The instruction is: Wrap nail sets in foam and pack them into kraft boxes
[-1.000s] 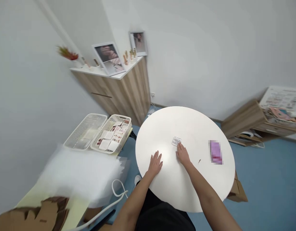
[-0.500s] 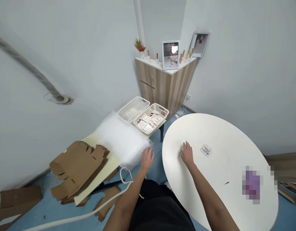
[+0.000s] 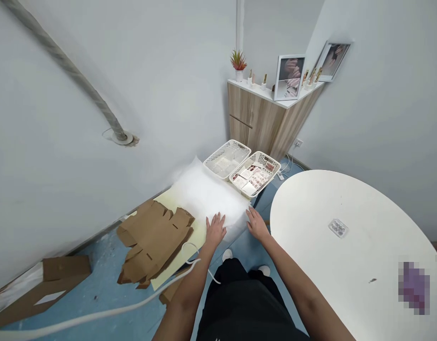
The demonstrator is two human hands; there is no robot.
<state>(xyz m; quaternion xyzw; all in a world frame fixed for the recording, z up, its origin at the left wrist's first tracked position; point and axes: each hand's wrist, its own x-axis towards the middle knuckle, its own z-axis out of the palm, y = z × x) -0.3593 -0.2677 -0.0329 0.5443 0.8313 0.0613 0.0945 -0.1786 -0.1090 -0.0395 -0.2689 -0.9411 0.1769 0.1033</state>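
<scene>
My left hand lies with its fingers spread on the near edge of a stack of white foam sheets on a low yellow-topped table. My right hand rests open on the stack's near right corner. Neither hand holds anything. A small clear packet lies alone on the round white table to my right. Flat brown cardboard box blanks lie left of the foam.
Two cream baskets stand behind the foam, one with several small packets. A wooden cabinet with picture frames fills the corner. A white cable runs across the blue floor. A cardboard box lies at the lower left.
My view has swung left from the round table to the low table. Both hands have left the round table and now rest on the foam sheets.
</scene>
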